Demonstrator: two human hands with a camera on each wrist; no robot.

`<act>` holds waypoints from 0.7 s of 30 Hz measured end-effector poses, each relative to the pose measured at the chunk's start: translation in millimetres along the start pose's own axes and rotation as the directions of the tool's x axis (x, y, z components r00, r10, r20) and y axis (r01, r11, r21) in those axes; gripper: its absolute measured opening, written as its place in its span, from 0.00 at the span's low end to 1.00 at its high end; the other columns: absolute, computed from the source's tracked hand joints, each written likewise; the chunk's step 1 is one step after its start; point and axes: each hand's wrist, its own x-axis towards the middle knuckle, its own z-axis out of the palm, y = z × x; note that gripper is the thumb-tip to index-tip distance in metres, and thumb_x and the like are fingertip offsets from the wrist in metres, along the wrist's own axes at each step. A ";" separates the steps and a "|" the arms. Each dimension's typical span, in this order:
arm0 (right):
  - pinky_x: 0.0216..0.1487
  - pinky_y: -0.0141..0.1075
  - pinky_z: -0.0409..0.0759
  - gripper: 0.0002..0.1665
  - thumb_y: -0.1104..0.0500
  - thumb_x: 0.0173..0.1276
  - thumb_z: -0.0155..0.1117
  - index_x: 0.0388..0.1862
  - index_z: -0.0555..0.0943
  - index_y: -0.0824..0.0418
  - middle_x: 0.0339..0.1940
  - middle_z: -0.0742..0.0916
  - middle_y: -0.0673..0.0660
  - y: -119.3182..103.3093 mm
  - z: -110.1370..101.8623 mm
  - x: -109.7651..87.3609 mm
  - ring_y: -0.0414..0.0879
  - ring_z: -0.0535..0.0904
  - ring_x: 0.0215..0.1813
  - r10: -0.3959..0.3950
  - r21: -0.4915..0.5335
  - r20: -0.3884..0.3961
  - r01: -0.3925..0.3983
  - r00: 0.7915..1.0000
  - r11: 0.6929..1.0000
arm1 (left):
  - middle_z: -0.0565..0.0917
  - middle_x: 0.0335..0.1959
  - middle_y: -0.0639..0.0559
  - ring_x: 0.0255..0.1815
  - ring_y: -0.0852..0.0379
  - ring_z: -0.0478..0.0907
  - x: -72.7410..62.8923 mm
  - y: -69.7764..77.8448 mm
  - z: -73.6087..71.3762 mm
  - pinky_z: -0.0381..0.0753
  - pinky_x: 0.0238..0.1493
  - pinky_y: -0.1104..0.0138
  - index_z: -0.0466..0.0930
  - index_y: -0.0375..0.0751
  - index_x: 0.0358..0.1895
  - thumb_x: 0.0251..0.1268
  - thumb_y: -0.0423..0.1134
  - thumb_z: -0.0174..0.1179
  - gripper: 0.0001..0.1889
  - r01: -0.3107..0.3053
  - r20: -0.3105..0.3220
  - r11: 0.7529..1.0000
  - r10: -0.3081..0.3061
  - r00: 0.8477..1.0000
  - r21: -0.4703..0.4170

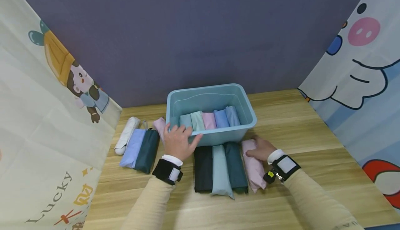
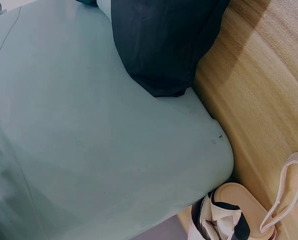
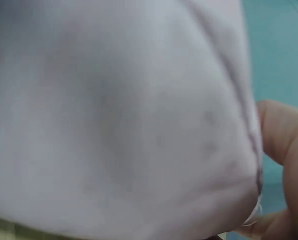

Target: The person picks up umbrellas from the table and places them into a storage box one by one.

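A light blue plastic bin (image 1: 215, 138) stands near the dark back wall, with several folded umbrellas in cloth sleeves lined up inside, including a pink one (image 1: 209, 120). My left hand (image 1: 179, 141) holds its front left rim. My right hand (image 1: 261, 148) grips the upper end of a pale pink folded umbrella (image 1: 254, 172) lying on the table in front of the bin. In the right wrist view its pink sleeve (image 3: 129, 125) fills most of the picture, blurred. Beside it lie a dark green umbrella (image 1: 236, 167), a light teal one (image 1: 221, 171) and a black one (image 1: 203, 169).
Left of the bin lie a white umbrella (image 1: 127, 134), a periwinkle one (image 1: 133, 146), a dark teal one (image 1: 147, 150) and a pink one (image 1: 159, 125) partly hidden by my left hand. Under everything is a wood-grain table (image 1: 290, 118), with printed curtains (image 1: 368, 118) on both sides.
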 end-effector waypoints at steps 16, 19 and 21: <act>0.33 0.41 0.80 0.51 0.46 0.57 0.69 0.68 0.58 0.74 0.55 0.75 0.78 -3.6 -54.8 -13.8 0.60 0.79 0.44 0.090 0.074 -0.003 -0.089 0.996 0.993 | 0.81 0.24 0.50 0.28 0.47 0.77 -0.3 -0.4 0.2 0.64 0.58 0.40 0.79 0.47 0.26 0.62 0.67 0.52 0.26 0.000 0.000 1.000 0.000 1.000 0.012; 0.34 0.42 0.80 0.52 0.45 0.58 0.67 0.70 0.56 0.73 0.56 0.74 0.78 -4.5 -68.6 -16.8 0.61 0.79 0.46 0.097 0.080 -0.011 -0.095 0.995 0.992 | 0.81 0.23 0.50 0.28 0.47 0.77 -0.2 -0.8 1.1 0.64 0.58 0.40 0.79 0.47 0.25 0.62 0.67 0.51 0.26 -0.004 -0.008 1.000 0.004 1.000 0.011; 0.34 0.42 0.80 0.52 0.46 0.60 0.67 0.70 0.54 0.73 0.56 0.74 0.78 -5.8 -78.5 -19.0 0.62 0.78 0.47 0.090 0.102 -0.020 -0.088 0.996 0.991 | 0.80 0.23 0.51 0.28 0.47 0.76 -0.2 -0.7 1.3 0.65 0.58 0.40 0.78 0.47 0.25 0.62 0.67 0.51 0.27 -0.006 -0.013 1.000 0.006 1.000 0.011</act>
